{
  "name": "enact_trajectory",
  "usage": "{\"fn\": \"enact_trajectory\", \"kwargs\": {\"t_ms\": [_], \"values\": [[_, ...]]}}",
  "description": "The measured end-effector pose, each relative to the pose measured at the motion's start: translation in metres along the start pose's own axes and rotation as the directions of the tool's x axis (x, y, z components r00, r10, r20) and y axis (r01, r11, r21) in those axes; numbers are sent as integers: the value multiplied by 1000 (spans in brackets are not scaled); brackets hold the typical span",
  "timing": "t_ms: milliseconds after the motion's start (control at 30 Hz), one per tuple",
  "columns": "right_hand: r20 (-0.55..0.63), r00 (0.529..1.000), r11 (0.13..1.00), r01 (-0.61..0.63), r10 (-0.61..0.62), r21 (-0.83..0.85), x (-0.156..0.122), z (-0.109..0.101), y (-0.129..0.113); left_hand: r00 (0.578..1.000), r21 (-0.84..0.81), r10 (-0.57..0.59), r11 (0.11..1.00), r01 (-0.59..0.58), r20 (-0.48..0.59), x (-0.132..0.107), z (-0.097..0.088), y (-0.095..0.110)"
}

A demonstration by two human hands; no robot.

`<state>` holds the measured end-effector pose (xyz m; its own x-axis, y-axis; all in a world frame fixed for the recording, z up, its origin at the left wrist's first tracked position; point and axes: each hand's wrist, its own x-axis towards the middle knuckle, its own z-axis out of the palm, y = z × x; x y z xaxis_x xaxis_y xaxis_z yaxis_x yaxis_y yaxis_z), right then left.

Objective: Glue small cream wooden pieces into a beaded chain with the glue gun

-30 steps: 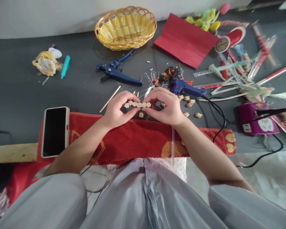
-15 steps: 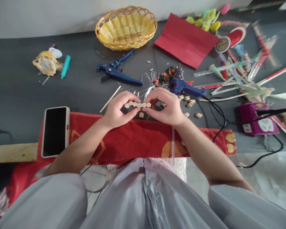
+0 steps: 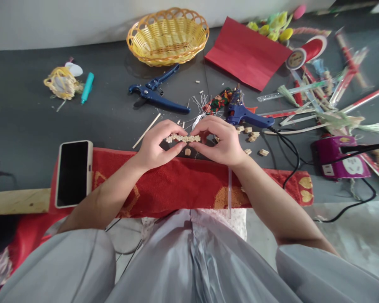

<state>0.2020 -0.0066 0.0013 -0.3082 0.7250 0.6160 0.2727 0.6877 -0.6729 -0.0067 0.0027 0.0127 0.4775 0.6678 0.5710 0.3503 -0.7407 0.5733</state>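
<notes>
A short strip of joined pale flower-shaped pieces (image 3: 183,138) is pinched between both my hands, above the far edge of a folded red towel (image 3: 173,185). My left hand (image 3: 159,143) grips its left part between thumb and fingers. On the right part, my right hand (image 3: 219,141) has thumb and fingers closed in the same way. Loose pale bundled pieces (image 3: 253,136) lie to the right of my right hand, and a single piece (image 3: 188,152) sits just below the strip. Behind my right hand rests a blue glue gun (image 3: 248,115).
Behind my hands lie a blue cutter (image 3: 158,99), a yellow wicker basket (image 3: 167,40) and red paper (image 3: 248,52). A phone (image 3: 74,174) is at left. At right are a purple power socket (image 3: 341,158) with black cables, a red ribbon spool (image 3: 306,52) and scattered straws.
</notes>
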Motion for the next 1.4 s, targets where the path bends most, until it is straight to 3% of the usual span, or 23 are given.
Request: {"fn": "enact_trajectory", "kwargs": {"t_ms": [600,967,1400], "values": [[10,1000,1000,-11,11,-24,1,-2,-2,998,-1,-55,998,55,-10,-4,1,0],[20,999,999,-31,32,-27,1,-3,-2,1000,5,13,1000,-13,-3,-1,0,-1],[44,999,999,-26,27,-22,1,-3,-2,997,-27,-1,1000,3,77,0,-3,-2]]}}
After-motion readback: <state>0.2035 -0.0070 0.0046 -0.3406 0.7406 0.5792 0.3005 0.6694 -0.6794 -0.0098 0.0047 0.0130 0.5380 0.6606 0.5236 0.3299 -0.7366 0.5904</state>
